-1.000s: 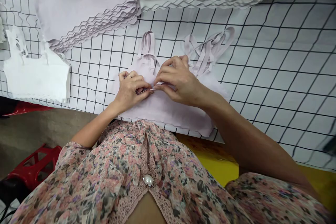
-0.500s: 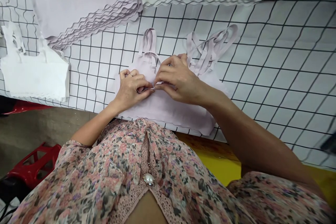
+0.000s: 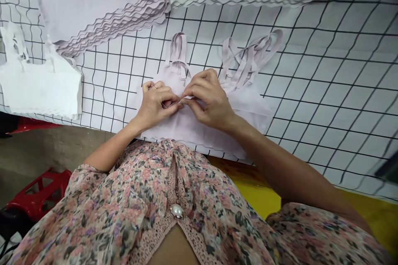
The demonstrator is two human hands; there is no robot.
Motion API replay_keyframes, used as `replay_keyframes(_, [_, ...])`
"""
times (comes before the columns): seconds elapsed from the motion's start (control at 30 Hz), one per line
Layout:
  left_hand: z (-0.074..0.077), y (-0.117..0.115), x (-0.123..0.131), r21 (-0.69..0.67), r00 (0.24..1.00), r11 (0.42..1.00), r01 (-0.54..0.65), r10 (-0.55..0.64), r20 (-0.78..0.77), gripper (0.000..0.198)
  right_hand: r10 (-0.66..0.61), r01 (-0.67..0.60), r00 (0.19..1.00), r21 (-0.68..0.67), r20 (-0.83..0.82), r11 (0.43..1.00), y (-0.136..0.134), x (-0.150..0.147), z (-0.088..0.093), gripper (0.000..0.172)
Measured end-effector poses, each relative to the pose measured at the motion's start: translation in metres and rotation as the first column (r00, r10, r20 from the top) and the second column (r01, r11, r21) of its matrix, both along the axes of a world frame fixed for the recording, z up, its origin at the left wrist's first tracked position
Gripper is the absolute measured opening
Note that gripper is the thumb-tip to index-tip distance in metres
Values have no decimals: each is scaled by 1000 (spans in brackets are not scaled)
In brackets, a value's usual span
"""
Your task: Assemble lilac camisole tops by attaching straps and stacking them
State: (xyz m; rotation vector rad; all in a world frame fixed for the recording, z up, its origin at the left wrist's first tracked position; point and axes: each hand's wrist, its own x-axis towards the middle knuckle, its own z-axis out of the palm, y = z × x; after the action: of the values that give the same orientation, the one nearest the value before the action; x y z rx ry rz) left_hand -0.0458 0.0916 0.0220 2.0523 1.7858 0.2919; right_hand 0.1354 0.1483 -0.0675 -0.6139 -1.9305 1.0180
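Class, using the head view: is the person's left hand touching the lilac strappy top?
Touching. The head view shows the left hand lying on the lilac strappy top, its fingers gathering the fabric with no gap between them.

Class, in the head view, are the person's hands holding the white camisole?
No, the left hand and right hand hold a pale lilac camisole; the white camisole lies apart to the left.

Head camera facing forward-down, close above left hand point(image 3: 154, 105), right hand point(image 3: 209, 99).
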Motion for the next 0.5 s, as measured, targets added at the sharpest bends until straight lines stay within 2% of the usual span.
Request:
replay_keyframes(0.1, [-1,1,-1,0,1000,1000,4,-4,5,30,13,-13,1000,4,-7,1000,-1,-3,1,16])
replay_keyframes(0.2, [-2,1,-2,-3,1000,1000,9,-9,-14,28,81,-82,995,26,50,996,13,1,9,14])
replay_keyframes(0.37, [3,3,-2,-39,997,999,35,-37,-66,21,302,-315,935,49,185,948,81,9,34,16])
replay_keyframes(0.5, [11,8,-1,-89,999,996,20,-24,-47,21,296,-320,942,161,157,934,139,2,53,15])
